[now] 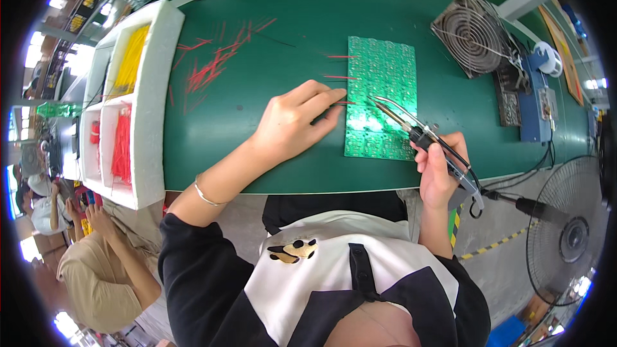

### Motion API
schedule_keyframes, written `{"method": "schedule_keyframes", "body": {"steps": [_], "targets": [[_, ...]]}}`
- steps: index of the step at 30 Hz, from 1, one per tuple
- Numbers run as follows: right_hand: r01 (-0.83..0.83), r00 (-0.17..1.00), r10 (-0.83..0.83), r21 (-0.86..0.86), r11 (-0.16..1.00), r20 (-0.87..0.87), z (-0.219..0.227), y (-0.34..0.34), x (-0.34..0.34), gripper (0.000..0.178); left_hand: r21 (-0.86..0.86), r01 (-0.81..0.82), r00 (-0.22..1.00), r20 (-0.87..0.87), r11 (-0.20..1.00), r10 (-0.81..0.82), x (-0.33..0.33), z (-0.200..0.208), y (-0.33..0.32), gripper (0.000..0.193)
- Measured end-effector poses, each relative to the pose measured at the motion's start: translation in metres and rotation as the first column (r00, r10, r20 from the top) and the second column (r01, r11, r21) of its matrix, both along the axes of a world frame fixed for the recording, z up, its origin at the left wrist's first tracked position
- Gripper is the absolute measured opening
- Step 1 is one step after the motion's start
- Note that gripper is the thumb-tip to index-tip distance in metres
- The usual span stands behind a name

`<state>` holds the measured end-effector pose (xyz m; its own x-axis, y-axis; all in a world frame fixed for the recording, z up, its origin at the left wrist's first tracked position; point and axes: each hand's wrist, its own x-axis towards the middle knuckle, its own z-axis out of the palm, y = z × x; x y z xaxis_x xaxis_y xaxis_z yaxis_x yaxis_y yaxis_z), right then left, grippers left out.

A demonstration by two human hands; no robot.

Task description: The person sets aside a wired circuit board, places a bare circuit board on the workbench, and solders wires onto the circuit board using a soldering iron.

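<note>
A green circuit board panel (pixel 382 138) lies flat on the green bench. Along its left edge, two short red wires (pixel 337 78) stick out to the left. My left hand (pixel 299 119) pinches a third red wire between thumb and fingers, its end over the board's left edge. My right hand (pixel 443 167) is closed round a soldering iron (pixel 421 136) with a thin curved metal tube beside its tip. The tip is over the middle of the board, to the right of the pinched wire; whether it touches cannot be made out.
Loose red wires (pixel 212 67) lie scattered at the back left. A white foam box (pixel 148 103) with yellow and red wires in compartments stands at the left edge. A fan with a round grille (pixel 472 35) and a blue device (pixel 536 103) stand right. Another person (pixel 106 270) sits left.
</note>
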<state>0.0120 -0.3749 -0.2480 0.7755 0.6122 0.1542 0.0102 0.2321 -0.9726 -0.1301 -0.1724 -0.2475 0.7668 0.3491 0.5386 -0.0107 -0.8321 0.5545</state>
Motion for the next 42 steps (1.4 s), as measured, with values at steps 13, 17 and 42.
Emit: {"method": "schedule_keyframes", "body": {"steps": [13,17,42], "targets": [[0.052,0.998,-0.054,0.092,0.994,0.017,-0.006,0.000,0.002,0.015,0.449,-0.427,0.709,-0.372,0.784,0.599,-0.031,0.029,0.115,0.011],[0.060,0.997,-0.063,0.072,0.996,0.033,-0.006,-0.002,0.001,0.015,0.476,-0.432,0.708,-0.348,0.766,0.615,-0.031,0.017,0.121,0.007],[-0.089,0.994,0.084,-0.067,0.994,-0.067,0.002,-0.021,-0.013,0.018,0.015,-0.175,0.982,-0.070,0.985,0.175,-0.015,0.003,-0.052,0.016]]}}
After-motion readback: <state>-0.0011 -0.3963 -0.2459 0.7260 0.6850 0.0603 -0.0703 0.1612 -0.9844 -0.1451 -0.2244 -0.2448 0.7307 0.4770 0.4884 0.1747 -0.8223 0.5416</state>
